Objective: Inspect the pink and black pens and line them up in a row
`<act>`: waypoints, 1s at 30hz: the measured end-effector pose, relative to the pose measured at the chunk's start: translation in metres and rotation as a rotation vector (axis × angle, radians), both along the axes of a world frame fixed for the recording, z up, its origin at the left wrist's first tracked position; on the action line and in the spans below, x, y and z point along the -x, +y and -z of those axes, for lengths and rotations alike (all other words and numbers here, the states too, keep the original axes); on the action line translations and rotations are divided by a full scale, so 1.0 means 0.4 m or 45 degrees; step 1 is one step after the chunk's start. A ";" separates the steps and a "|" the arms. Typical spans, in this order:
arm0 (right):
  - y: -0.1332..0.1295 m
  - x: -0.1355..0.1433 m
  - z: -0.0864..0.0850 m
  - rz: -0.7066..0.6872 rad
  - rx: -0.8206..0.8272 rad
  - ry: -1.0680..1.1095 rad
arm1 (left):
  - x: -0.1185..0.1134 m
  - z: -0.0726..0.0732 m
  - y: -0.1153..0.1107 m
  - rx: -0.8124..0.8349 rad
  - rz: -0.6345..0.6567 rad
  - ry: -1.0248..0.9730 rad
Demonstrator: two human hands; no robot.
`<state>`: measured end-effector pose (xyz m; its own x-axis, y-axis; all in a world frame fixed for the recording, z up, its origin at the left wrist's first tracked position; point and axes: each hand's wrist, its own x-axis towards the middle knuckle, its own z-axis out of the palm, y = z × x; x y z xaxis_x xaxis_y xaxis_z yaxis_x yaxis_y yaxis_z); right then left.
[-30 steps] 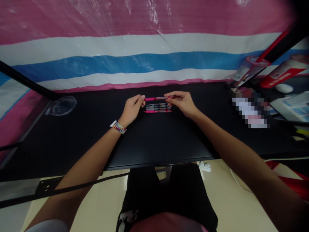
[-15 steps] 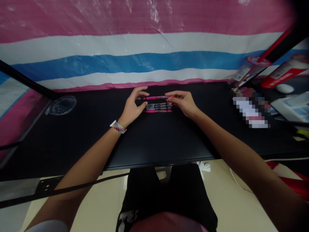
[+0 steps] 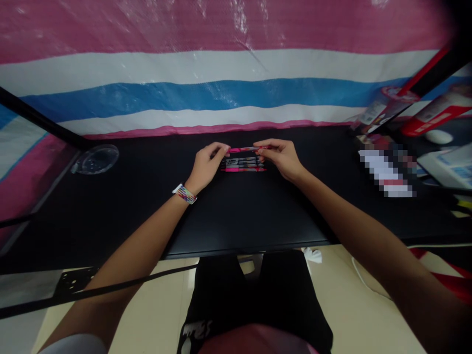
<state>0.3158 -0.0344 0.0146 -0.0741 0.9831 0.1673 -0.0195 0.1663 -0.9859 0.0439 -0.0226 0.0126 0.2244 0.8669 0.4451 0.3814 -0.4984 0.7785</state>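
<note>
A pink pen lies crosswise between my two hands, just behind a row of other pens. My left hand, with a patterned band at the wrist, pinches its left end between thumb and fingers. At the pen's right end, the thumb and fingers of my right hand are closed on it. Several grey and dark pens lie side by side on the black table. In front of them, nearest to me, is another pink pen.
On the left of the table sits a clear plastic lid or dish. Toward the right are a clear container, a red and white bottle, a white rounded object and a blurred-out item. A striped sheet hangs behind.
The fingers of my left hand were apart beside the pen's left end; they have closed on it. My right hand keeps its hold. The view has shifted slightly.
</note>
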 end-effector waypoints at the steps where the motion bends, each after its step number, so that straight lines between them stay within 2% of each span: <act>1: 0.000 0.001 0.000 0.003 -0.009 -0.003 | 0.001 -0.002 -0.001 0.006 0.000 0.042; 3: -0.001 0.002 -0.001 0.018 -0.016 -0.014 | 0.001 -0.005 -0.004 -0.020 0.006 0.086; 11: -0.007 0.006 -0.007 0.010 0.006 0.001 | -0.002 -0.014 -0.015 -0.114 -0.015 -0.012; 14: -0.010 0.006 -0.014 -0.078 0.103 0.124 | -0.002 -0.018 -0.017 -0.112 -0.014 -0.062; 17: -0.015 0.006 -0.028 -0.276 0.241 0.323 | -0.002 -0.021 -0.017 -0.097 -0.015 -0.120; 20: -0.023 0.007 -0.045 -0.409 0.319 0.369 | -0.001 -0.021 -0.014 -0.114 -0.023 -0.166; 25: -0.029 0.012 -0.054 -0.472 0.309 0.360 | 0.000 -0.020 -0.015 -0.118 -0.077 -0.179; 30: -0.023 0.021 -0.044 -0.424 0.307 0.431 | -0.004 -0.026 -0.022 -0.115 -0.106 -0.210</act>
<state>0.3073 -0.0435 0.0321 -0.3699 0.9290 0.0077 -0.3561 -0.1341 -0.9248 0.0456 -0.0312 0.0228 0.0717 0.8341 0.5469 0.2954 -0.5415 0.7871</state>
